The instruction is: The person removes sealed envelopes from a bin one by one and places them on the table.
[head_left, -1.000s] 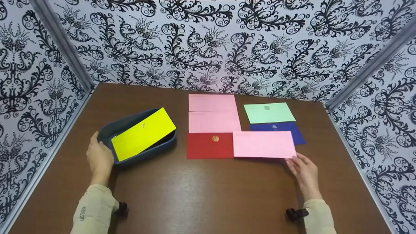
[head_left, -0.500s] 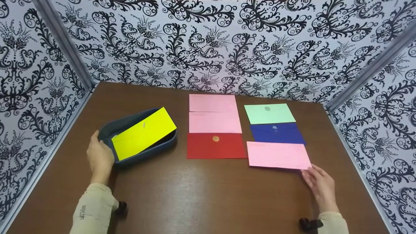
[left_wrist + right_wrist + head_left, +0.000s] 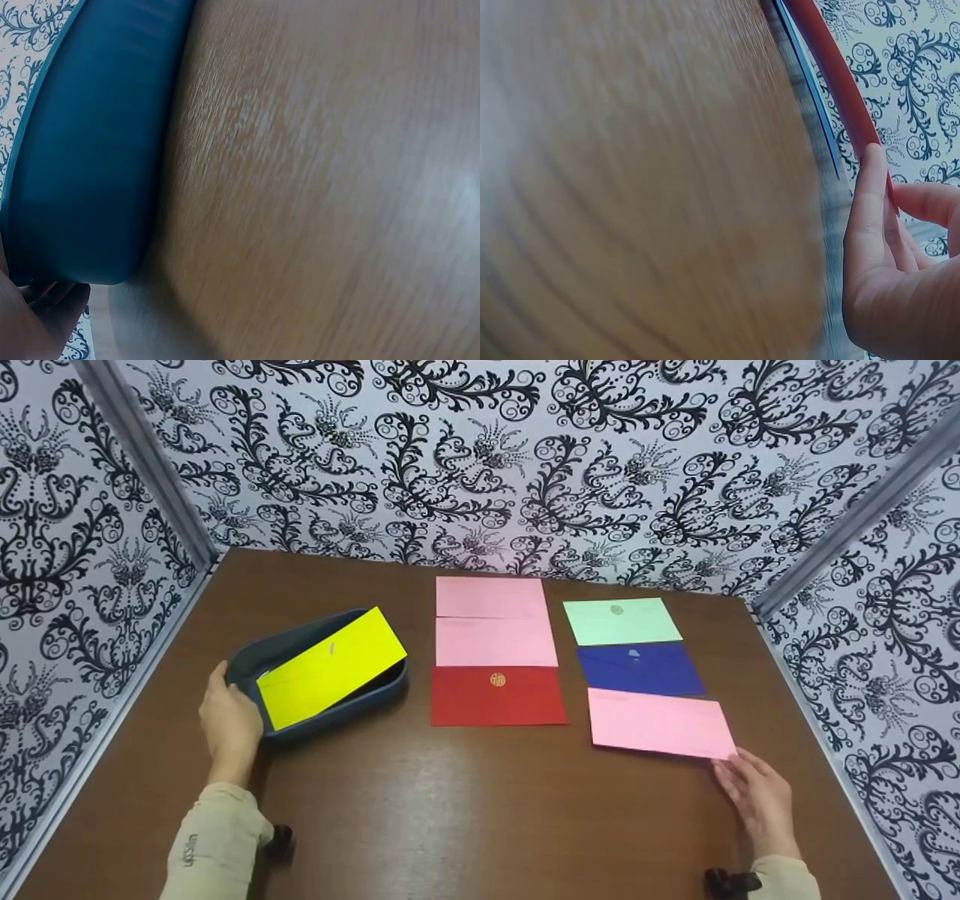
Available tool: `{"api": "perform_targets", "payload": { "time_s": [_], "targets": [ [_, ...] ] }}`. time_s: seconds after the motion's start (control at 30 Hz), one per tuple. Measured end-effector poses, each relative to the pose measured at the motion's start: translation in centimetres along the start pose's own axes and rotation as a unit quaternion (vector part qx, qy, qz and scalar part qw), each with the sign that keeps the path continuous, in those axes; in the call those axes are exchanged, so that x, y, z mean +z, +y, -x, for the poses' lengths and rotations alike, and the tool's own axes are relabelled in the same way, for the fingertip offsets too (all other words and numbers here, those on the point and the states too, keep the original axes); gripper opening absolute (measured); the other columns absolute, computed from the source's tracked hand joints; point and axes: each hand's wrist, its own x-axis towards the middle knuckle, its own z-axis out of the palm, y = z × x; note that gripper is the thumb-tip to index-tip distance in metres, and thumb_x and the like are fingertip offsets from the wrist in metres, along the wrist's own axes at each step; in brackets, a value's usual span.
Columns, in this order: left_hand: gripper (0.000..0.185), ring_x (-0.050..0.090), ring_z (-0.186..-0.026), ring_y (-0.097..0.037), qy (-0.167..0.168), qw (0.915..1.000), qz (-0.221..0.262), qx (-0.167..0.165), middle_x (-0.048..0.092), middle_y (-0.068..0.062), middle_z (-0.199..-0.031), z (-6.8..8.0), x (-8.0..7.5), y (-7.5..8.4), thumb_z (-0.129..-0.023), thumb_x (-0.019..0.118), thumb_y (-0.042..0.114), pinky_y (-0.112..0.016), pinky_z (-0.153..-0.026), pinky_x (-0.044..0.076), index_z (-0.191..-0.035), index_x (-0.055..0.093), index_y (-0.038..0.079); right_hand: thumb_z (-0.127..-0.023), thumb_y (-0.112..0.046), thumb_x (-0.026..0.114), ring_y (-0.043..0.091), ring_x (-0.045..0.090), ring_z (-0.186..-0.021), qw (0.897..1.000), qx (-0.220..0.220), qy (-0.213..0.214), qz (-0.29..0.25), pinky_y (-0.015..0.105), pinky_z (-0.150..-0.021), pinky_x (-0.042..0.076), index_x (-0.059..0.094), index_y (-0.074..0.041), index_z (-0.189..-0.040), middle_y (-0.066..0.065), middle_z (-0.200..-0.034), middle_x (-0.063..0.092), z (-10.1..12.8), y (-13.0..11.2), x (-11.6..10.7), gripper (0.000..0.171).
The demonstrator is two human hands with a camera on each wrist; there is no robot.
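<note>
At the left, my left hand (image 3: 231,724) grips the end of a dark blue-grey plastic bin (image 3: 349,717). A yellow envelope (image 3: 330,671) lies slantwise in it, its far right end propped on the rim. In the left wrist view, fingers (image 3: 64,304) curl at the base end of the bin. My right hand (image 3: 761,795) pinches the near right corner of a pink envelope (image 3: 656,724), just in front of a blue envelope (image 3: 641,668). Seen edge-on in the right wrist view, the held envelope (image 3: 844,75) looks reddish between thumb and fingers, close over the tabletop.
Mid-table, two pink envelopes (image 3: 495,642) and a red envelope (image 3: 498,701) with a gold emblem form a column. A mint-green envelope (image 3: 622,621) lies behind the blue one. Patterned walls (image 3: 480,465) enclose the brown table (image 3: 450,825).
My right hand has carried the pink envelope right and toward me, off the red and blue envelopes, which now show fully. My left hand and the bin have stayed put.
</note>
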Motion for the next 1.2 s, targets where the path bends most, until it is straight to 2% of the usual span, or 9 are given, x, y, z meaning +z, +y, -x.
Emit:
{"api": "perform_targets", "payload": {
  "time_s": [0.53,0.67,0.77,0.8,0.87,0.93,1.07,1.1,1.2],
  "targets": [
    [0.052,0.040,-0.140,-0.047,-0.002,1.0000,0.010,0.001,0.033,-0.025,-0.159,0.0,-0.1,0.1,-0.108,0.023,0.013,-0.057,-0.116,0.035,-0.159,0.019,0.009,-0.098,-0.008,0.060,0.007,0.074,-0.078,0.998,0.010,0.018,0.057,0.022,-0.081,0.060,0.072,-0.028,-0.075,-0.008,-0.078,0.071,0.2,-0.8,-1.5,0.032],
    [0.052,0.039,-0.141,-0.046,-0.004,0.9999,0.011,-0.001,0.032,-0.025,-0.159,0.0,-0.1,0.1,-0.108,0.024,0.013,-0.057,-0.116,0.035,-0.160,0.019,0.009,-0.097,-0.008,0.060,0.006,0.074,-0.077,0.997,-0.016,0.028,0.077,0.021,-0.079,0.060,0.072,-0.028,-0.077,-0.011,-0.079,0.070,0.1,-0.5,-1.6,0.031],
    [0.052,0.040,-0.140,-0.047,-0.004,1.0000,0.007,-0.002,0.033,-0.026,-0.158,0.0,-0.1,0.1,-0.108,0.024,0.013,-0.057,-0.116,0.035,-0.159,0.019,0.009,-0.097,-0.010,0.062,0.003,0.072,-0.077,0.989,-0.059,0.041,0.128,0.019,-0.077,0.060,0.074,-0.024,-0.093,-0.015,-0.080,0.069,0.1,-0.1,-1.7,0.019],
    [0.052,0.039,-0.140,-0.047,-0.004,1.0000,0.006,-0.002,0.033,-0.026,-0.158,0.0,-0.1,0.1,-0.108,0.024,0.013,-0.057,-0.116,0.035,-0.159,0.018,0.009,-0.097,-0.011,0.062,0.001,0.072,-0.077,0.984,-0.077,0.047,0.156,0.018,-0.076,0.059,0.074,-0.020,-0.102,-0.017,-0.082,0.067,0.1,0.0,-1.6,0.015],
    [0.052,0.039,-0.141,-0.047,-0.005,1.0000,0.006,-0.004,0.033,-0.026,-0.159,0.0,-0.1,0.1,-0.108,0.024,0.013,-0.057,-0.116,0.035,-0.160,0.018,0.009,-0.097,-0.017,0.063,-0.004,0.069,-0.079,0.964,-0.115,0.068,0.230,0.015,-0.076,0.058,0.069,-0.011,-0.120,-0.018,-0.088,0.066,0.1,0.3,-1.5,0.024],
    [0.053,0.038,-0.141,-0.046,-0.006,1.0000,0.007,-0.005,0.032,-0.025,-0.159,0.0,-0.1,0.1,-0.107,0.024,0.012,-0.057,-0.117,0.034,-0.160,0.018,0.009,-0.099,-0.025,0.061,0.002,0.068,-0.089,0.927,-0.155,0.092,0.329,0.018,-0.081,0.057,0.062,-0.003,-0.131,-0.005,-0.102,0.071,0.1,0.5,-1.2,0.039],
    [0.052,0.040,-0.139,-0.048,0.002,1.0000,0.001,0.005,0.033,-0.027,-0.158,0.2,-0.1,0.1,-0.107,0.023,0.011,-0.058,-0.115,0.036,-0.159,0.019,0.007,-0.100,-0.031,0.058,0.039,0.060,-0.120,0.838,-0.233,0.112,0.481,0.048,-0.102,0.047,0.060,0.001,-0.132,0.026,-0.133,0.062,0.4,0.6,-0.3,0.045],
    [0.052,0.040,-0.138,-0.049,0.005,0.9999,-0.001,0.009,0.034,-0.027,-0.157,0.2,-0.1,0.1,-0.107,0.023,0.011,-0.059,-0.114,0.036,-0.159,0.019,0.006,-0.101,-0.030,0.056,0.047,0.053,-0.125,0.824,-0.243,0.104,0.500,0.055,-0.103,0.044,0.059,0.001,-0.132,0.030,-0.137,0.057,0.5,0.6,-0.1,0.044],
    [0.051,0.042,-0.136,-0.051,0.013,0.9997,-0.005,0.019,0.036,-0.029,-0.155,0.2,-0.1,0.1,-0.107,0.023,0.010,-0.061,-0.113,0.037,-0.158,0.021,0.004,-0.101,-0.025,0.056,0.053,0.052,-0.125,0.803,-0.264,0.066,0.530,0.064,-0.104,0.041,0.057,0.002,-0.134,0.034,-0.137,0.054,0.9,0.5,0.6,0.043]
  ]
}}
